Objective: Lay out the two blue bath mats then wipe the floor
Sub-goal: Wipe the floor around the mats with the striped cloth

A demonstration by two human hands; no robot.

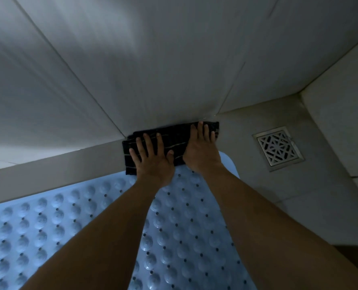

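Note:
A light blue bath mat (184,227) with round bumps and small holes lies flat on the pale floor (257,185), under my forearms. Beyond its far edge a folded black cloth with thin white stripes (174,139) lies on the floor against the foot of the wall. My left hand (153,162) rests flat on the cloth's near left part, fingers spread. My right hand (201,149) presses flat on its right part, fingers reaching the wall line. Only one mat is in view.
Tiled walls (132,70) rise straight ahead and on the right, meeting in a corner. A square metal floor drain (278,148) sits to the right of the cloth. A low ledge (48,170) runs along the left wall base.

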